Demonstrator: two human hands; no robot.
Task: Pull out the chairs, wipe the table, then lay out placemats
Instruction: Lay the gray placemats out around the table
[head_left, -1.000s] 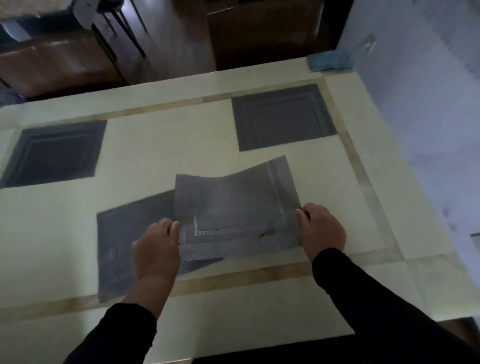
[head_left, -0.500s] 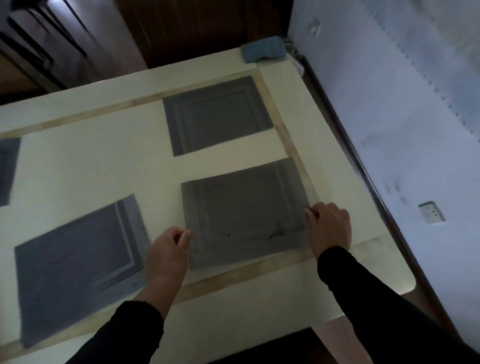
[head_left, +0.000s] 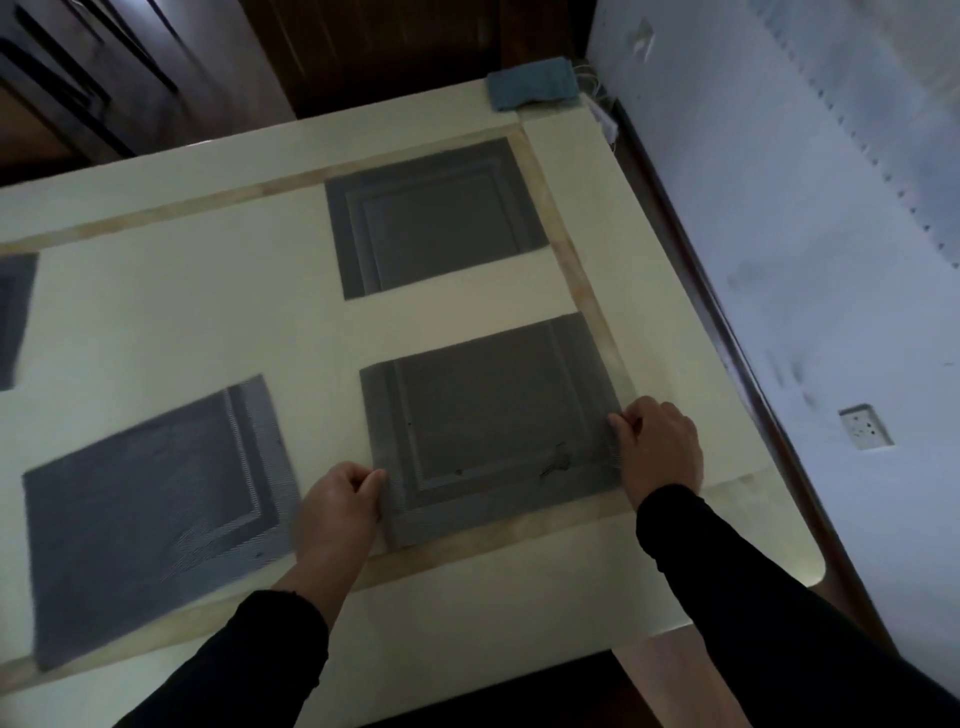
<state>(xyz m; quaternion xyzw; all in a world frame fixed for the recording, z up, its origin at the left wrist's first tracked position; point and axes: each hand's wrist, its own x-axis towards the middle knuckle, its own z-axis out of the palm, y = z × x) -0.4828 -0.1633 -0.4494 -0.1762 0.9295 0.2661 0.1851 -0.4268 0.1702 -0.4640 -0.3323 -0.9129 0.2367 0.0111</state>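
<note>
Head view, my left hand (head_left: 340, 506) and right hand (head_left: 660, 449) pinched opposite edges of placemat (head_left: 493, 426), flat on table (head_left: 467, 613), second placemat (head_left: 150, 519) left of grip.

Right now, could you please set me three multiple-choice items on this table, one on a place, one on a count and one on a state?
1. Where does the blue cloth lie?
A. at the table's far corner by the wall
B. on the near mat
C. under the left hand

2. How many grey mats show on the table, counting the one cut off at the left?
A. two
B. four
C. six

3. How is the near right mat?
A. rolled up
B. flat, both hands on its edges
C. hanging off the table

Key: A, it sits at the far corner; B, four show; B, left hand and right hand pinch its sides.
</note>
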